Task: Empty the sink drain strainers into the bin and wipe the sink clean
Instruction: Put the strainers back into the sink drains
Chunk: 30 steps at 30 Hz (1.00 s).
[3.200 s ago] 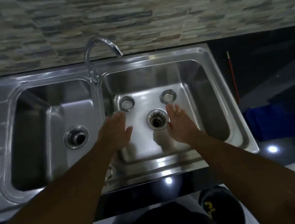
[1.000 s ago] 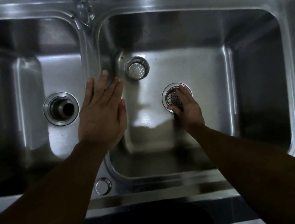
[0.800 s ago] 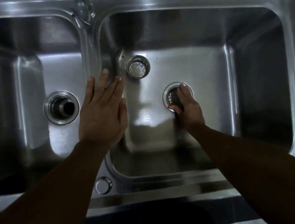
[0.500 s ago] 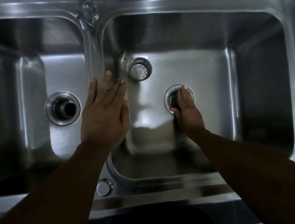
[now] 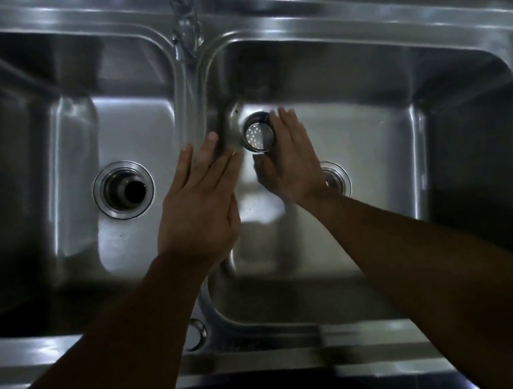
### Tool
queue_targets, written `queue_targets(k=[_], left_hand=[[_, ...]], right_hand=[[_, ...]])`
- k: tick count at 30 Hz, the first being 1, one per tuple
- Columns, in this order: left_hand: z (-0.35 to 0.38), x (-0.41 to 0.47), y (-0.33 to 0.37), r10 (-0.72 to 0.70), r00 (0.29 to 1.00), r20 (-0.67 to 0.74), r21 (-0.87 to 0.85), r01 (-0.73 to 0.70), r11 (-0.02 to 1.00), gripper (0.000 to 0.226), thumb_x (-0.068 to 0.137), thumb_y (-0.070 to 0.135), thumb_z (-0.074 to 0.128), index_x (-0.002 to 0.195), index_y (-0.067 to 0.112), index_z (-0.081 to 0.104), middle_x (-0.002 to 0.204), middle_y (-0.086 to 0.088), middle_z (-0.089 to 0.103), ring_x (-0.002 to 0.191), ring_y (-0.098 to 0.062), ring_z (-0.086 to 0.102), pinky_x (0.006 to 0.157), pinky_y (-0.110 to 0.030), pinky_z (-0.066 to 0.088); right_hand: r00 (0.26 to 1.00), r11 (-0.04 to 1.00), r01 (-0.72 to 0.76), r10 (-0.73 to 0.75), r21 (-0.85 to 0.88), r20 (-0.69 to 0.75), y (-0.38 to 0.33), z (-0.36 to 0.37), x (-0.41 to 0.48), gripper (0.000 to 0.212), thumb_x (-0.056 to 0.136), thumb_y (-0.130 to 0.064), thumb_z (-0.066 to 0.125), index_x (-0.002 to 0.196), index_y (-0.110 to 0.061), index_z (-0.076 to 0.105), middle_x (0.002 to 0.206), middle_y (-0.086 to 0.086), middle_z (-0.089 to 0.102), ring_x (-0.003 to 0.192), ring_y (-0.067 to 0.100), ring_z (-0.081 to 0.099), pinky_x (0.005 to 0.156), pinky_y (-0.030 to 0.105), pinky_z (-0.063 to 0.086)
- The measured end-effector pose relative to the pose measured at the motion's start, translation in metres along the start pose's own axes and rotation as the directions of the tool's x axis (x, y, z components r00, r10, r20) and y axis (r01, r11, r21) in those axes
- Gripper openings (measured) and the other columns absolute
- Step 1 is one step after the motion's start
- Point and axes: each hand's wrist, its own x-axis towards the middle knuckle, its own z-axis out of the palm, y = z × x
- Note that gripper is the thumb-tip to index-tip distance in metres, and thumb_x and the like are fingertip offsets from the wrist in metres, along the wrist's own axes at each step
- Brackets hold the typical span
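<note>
Stainless-steel sink (image 5: 303, 16): the person's left hand (image 5: 198, 200) lies flat on the divider (image 5: 188, 97) betw. basins, fingers straight, holding nothing. Right hand (image 5: 289, 158), fingers near-straight, touches a loose strainer (image 5: 256, 133) in the right basin's back-left corner; no closed grip yet. Risk: slick metal slips on lifting, spilling scraps short of the bin.

Centre frame: the right hand (image 5: 289, 158) flanks a round perforated steel strainer (image 5: 257, 133); the left hand (image 5: 197, 201) lies flat over the stainless double sink (image 5: 356, 29) divider.
</note>
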Motion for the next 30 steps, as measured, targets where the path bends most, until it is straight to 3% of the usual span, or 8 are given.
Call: queue_targets(k=[3,6,13,18,23,27,30], left_hand=[[-0.001,0.0,0.0,-0.005,1.0,-0.01,-0.044,0.004,0.999,0.053,0.099,0.017,0.05,0.151,0.006,0.042,0.158,-0.01,0.04,0.155,-0.025,0.018,0.129,-0.044,0.004],[-0.002,-0.001,0.0,-0.001,1.0,0.007,-0.055,0.001,0.998,0.054,0.099,0.016,0.05,0.151,0.006,0.041,0.159,-0.011,0.039,0.155,-0.027,0.018,0.129,-0.047,0.009],[-0.003,-0.003,0.0,0.013,1.0,0.019,-0.044,-0.012,0.999,0.058,0.099,0.016,0.044,0.155,0.006,0.033,0.162,-0.011,0.033,0.156,-0.026,0.014,0.129,-0.046,0.006],[-0.008,-0.007,-0.002,-0.001,0.999,0.053,-0.104,0.007,0.995,0.062,0.1,0.018,0.037,0.159,0.006,0.02,0.168,-0.012,0.015,0.157,-0.025,0.005,0.129,-0.045,0.007],[-0.033,-0.023,-0.023,-0.017,0.99,0.137,-0.248,0.051,0.968,0.061,0.106,0.024,0.028,0.159,0.003,0.009,0.168,-0.016,0.007,0.157,-0.026,0.001,0.129,-0.044,0.005],[-0.067,-0.052,-0.08,-0.146,0.975,0.164,-0.134,0.169,0.977,0.068,0.098,0.033,0.016,0.157,0.0,0.015,0.167,-0.02,0.012,0.157,-0.031,0.008,0.127,-0.035,-0.005],[-0.093,-0.071,-0.131,-0.226,0.963,0.145,-0.034,0.233,0.972,0.069,0.096,0.032,0.018,0.157,-0.001,0.016,0.166,-0.022,0.01,0.156,-0.035,0.006,0.127,-0.04,-0.004]], right_hand=[[0.992,0.997,-0.055,0.061,-0.053,0.112,-0.01,0.008,0.035,0.098,0.075,-0.041,0.077,0.154,-0.009,0.028,0.16,0.013,0.031,0.147,0.032,0.032,0.12,0.044,0.033],[0.983,0.992,-0.113,0.119,-0.05,0.138,-0.01,0.008,0.042,0.096,0.072,-0.047,0.08,0.15,-0.015,0.034,0.142,0.005,0.046,0.129,0.024,0.048,0.101,0.042,0.05],[0.99,0.993,-0.089,0.08,0.081,0.114,-0.021,-0.04,-0.026,0.1,0.069,-0.046,0.087,0.148,-0.008,0.039,0.139,0.01,0.048,0.127,0.026,0.05,0.109,0.038,0.045],[0.987,0.982,-0.146,0.136,0.123,0.087,-0.047,-0.092,-0.072,0.107,0.063,-0.07,0.061,0.152,-0.017,0.035,0.143,0.0,0.041,0.124,0.005,0.044,0.107,0.023,0.041],[0.997,0.994,-0.044,0.05,0.102,-0.052,-0.089,-0.12,-0.082,0.086,0.077,-0.041,0.081,0.15,-0.017,0.041,0.135,0.002,0.047,0.12,0.013,0.053,0.102,0.035,0.052],[0.997,0.99,0.039,-0.03,0.132,-0.075,-0.132,-0.117,-0.066,0.082,0.078,-0.047,0.08,0.147,-0.018,0.045,0.131,0.001,0.053,0.12,0.014,0.054,0.102,0.027,0.048],[0.998,0.983,0.067,-0.065,0.171,-0.016,-0.172,-0.101,-0.048,0.078,0.08,-0.062,0.07,0.145,-0.027,0.045,0.131,-0.002,0.054,0.119,0.011,0.054,0.101,0.025,0.047]])
